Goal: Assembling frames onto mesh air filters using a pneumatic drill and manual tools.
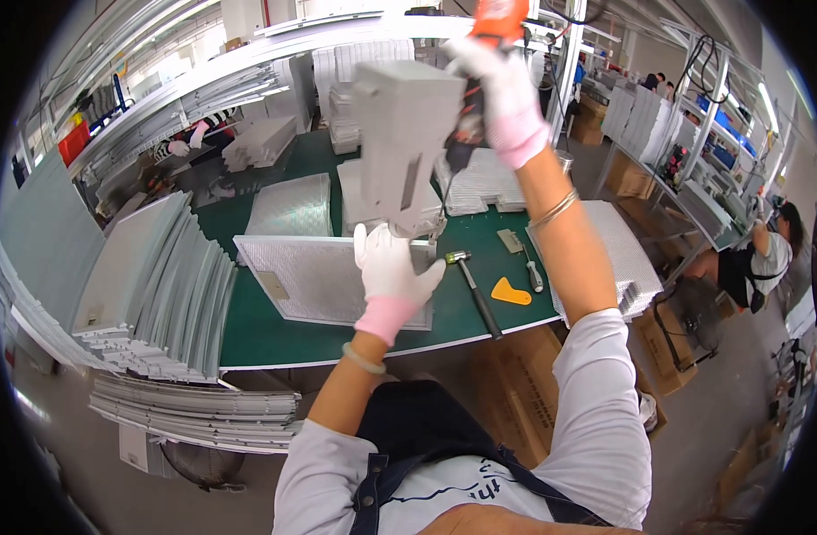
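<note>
Both my hands wear white gloves with pink cuffs. My left hand (392, 272) is at the lower end of a blurred, upright grey metal box (404, 134), its fingers closed at the bottom and its thumb out to the side. Behind that hand, a flat white-edged panel (324, 281) stands tilted on the green table (248, 343). Up at the right, my right hand (502, 94) grips an orange-and-black power screwdriver (500, 20), its dark lower part beside the box. A hammer (476, 294), a yellow plastic scraper (511, 292) and a screwdriver (534, 273) lie to the right.
Stacked metal panels (150, 285) stand at the left, and wrapped sheets (288, 209) lie at the back. Another stack (604, 254) sits right of the table. Cardboard boxes (515, 383) are below the front edge. At far right a person (765, 254) works; a striped sleeve (214, 120) shows far left.
</note>
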`<state>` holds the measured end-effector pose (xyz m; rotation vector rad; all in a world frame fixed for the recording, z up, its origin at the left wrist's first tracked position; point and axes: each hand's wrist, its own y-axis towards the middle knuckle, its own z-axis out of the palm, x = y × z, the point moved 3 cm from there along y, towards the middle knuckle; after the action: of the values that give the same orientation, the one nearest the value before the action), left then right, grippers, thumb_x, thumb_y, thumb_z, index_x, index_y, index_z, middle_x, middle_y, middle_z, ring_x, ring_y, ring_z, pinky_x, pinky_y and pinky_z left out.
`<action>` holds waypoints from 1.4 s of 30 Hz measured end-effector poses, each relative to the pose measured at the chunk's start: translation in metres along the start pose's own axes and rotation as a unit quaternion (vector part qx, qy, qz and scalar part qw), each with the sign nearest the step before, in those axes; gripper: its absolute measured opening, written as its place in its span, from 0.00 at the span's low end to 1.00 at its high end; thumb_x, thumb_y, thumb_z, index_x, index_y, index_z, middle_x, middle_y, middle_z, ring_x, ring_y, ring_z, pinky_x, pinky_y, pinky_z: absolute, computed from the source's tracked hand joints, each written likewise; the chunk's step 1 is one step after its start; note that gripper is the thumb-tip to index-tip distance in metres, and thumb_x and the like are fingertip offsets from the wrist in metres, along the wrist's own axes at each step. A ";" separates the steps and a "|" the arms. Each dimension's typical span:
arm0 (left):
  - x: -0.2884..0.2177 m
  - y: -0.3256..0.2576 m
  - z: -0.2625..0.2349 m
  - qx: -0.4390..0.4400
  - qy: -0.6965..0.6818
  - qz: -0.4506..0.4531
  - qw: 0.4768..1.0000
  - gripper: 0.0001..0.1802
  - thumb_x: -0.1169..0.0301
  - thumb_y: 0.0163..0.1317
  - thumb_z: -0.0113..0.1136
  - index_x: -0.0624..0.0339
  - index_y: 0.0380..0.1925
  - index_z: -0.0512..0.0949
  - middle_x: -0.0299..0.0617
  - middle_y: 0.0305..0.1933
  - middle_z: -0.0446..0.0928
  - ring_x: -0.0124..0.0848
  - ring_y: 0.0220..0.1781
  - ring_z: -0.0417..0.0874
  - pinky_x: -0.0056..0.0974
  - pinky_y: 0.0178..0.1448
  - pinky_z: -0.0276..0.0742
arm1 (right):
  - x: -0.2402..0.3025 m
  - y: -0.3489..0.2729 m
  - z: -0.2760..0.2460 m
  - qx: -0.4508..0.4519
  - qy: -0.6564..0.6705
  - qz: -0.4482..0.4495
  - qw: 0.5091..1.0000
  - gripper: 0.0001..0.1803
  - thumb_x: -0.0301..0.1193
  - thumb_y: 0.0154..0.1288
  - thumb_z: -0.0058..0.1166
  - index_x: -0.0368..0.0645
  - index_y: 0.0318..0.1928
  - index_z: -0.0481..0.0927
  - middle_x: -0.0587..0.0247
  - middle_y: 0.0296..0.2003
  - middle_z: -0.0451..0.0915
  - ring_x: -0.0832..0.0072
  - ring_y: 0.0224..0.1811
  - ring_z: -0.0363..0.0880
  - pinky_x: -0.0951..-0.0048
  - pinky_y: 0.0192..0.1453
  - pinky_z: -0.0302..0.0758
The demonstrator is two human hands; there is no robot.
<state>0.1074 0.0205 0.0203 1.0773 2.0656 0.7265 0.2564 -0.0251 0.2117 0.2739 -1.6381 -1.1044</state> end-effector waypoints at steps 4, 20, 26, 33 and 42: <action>0.069 -0.017 -0.056 -0.212 -0.157 -0.022 0.964 0.37 0.78 0.41 0.65 0.62 0.56 0.65 0.49 0.59 0.64 0.42 0.65 0.62 0.44 0.71 0.54 | 0.026 0.024 -0.055 -0.086 -0.075 -0.072 0.991 0.14 0.41 0.60 0.55 0.43 0.30 0.78 0.71 0.20 0.74 0.85 0.19 0.72 0.80 0.23 0.68; 0.070 0.025 -0.141 0.227 -0.315 -0.057 0.920 0.28 0.76 0.50 0.64 0.59 0.54 0.72 0.42 0.41 0.77 0.26 0.36 0.76 0.29 0.47 0.73 | 0.035 0.018 -0.055 -0.014 -0.086 0.123 0.989 0.08 0.31 0.61 0.56 0.41 0.39 0.78 0.73 0.28 0.76 0.86 0.30 0.74 0.83 0.32 0.69; 0.026 0.068 -0.118 -0.073 0.112 0.234 0.963 0.14 0.66 0.35 0.73 0.55 0.25 0.82 0.39 0.31 0.75 0.38 0.36 0.76 0.41 0.40 0.70 | 0.029 0.031 -0.070 0.062 -0.001 0.083 0.995 0.06 0.31 0.59 0.58 0.43 0.35 0.79 0.76 0.28 0.75 0.87 0.28 0.72 0.83 0.31 0.69; 0.001 0.104 -0.079 0.065 -0.077 0.092 0.991 0.13 0.67 0.48 0.67 0.64 0.31 0.78 0.44 0.34 0.76 0.36 0.35 0.79 0.35 0.44 0.74 | 0.092 0.012 -0.069 -0.025 -0.121 0.137 0.983 0.09 0.36 0.57 0.59 0.45 0.31 0.77 0.72 0.20 0.75 0.82 0.18 0.71 0.81 0.22 0.69; -0.007 0.093 -0.018 -0.077 0.098 0.199 0.972 0.17 0.59 0.49 0.65 0.52 0.38 0.82 0.45 0.40 0.79 0.39 0.42 0.80 0.41 0.51 0.73 | 0.089 0.037 -0.077 0.044 -0.080 0.029 0.995 0.09 0.35 0.58 0.59 0.46 0.32 0.75 0.72 0.20 0.74 0.83 0.17 0.70 0.81 0.21 0.67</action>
<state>0.1397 0.0583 0.1013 1.3955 1.9292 1.2141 0.3007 -0.1043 0.2957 0.1974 -1.8277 -1.0342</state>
